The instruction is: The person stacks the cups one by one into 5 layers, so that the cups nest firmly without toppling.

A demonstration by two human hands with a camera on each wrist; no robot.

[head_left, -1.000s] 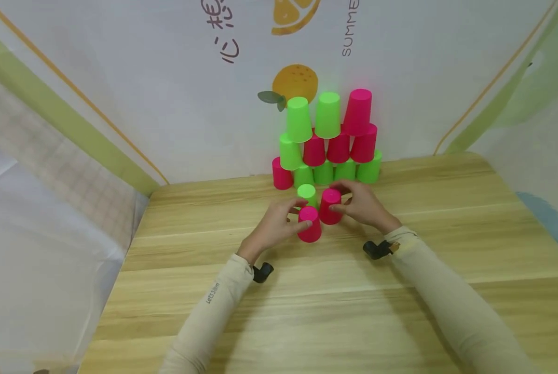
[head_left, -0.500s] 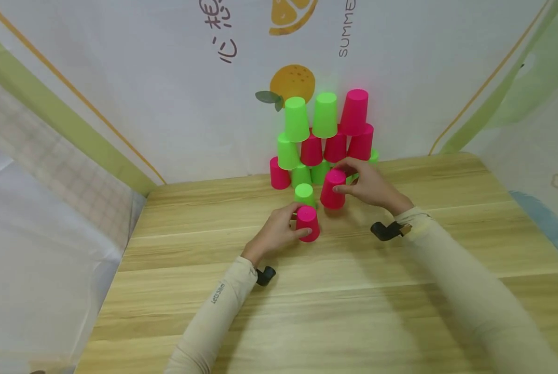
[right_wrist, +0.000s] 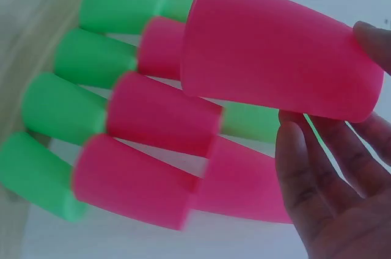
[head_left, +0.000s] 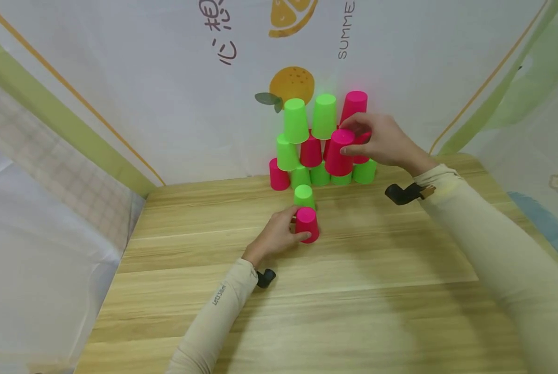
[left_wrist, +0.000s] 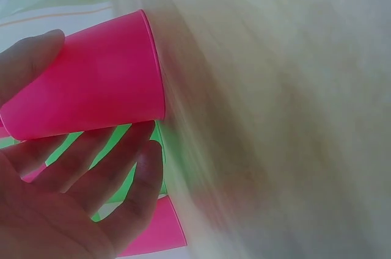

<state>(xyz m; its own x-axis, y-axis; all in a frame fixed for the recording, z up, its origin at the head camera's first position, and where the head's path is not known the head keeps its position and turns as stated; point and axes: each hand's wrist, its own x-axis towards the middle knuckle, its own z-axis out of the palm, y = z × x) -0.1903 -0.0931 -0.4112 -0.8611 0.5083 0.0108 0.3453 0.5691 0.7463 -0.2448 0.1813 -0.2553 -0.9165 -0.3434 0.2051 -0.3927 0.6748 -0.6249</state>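
My right hand [head_left: 385, 139] pinches an upside-down pink cup [head_left: 339, 158] between thumb and fingers, raised in front of the cup stack. In the right wrist view this pink cup [right_wrist: 275, 51] overlaps the stack's rows. On the table, my left hand [head_left: 279, 232] has its thumb and fingers around another upside-down pink cup [head_left: 308, 228]. The left wrist view shows the rim of that pink cup [left_wrist: 91, 82] right at the tabletop. Just behind it stands a green cup [head_left: 303, 194], partly hidden by the pink one.
Against the back wall sheet [head_left: 190, 114] rises a three-row stack of inverted cups. Its top row has two green cups [head_left: 296, 122] and a pink cup [head_left: 356, 104]. A pink cup [head_left: 279, 174] ends the bottom row at left. The wooden table [head_left: 204, 234] extends toward me.
My right hand has lifted its pink cup from beside the left hand's cup, up and back to the stack's front. The left hand stays at its pink cup with little movement.
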